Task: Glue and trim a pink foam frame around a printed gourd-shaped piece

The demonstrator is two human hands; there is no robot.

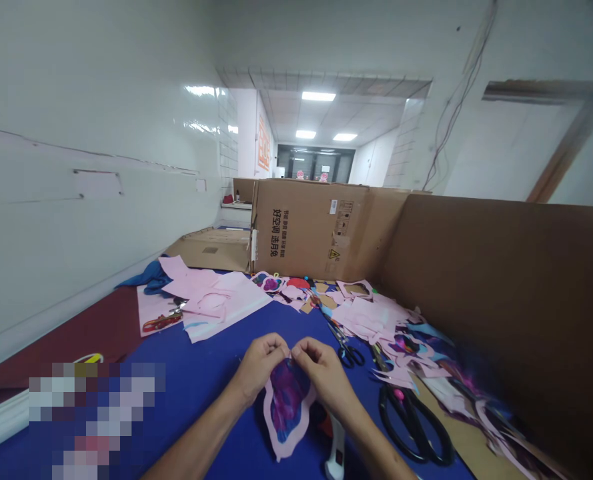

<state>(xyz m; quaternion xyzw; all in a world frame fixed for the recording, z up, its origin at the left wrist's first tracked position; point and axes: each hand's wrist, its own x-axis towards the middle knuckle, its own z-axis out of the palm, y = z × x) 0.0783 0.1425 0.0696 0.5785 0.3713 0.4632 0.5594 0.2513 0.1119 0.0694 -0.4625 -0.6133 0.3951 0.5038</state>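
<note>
Over one blue table (196,393), left hand (262,360) and right hand (321,365) tightly pinch one purple piece (287,403).

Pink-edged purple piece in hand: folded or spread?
Spread: the piece shows pink border down both sides; left hand and right hand partly hide its top.

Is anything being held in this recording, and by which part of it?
Yes: a pink-edged purple piece, pinched at its far, upper end by the left hand and right hand together; its wider body hangs free.
</note>
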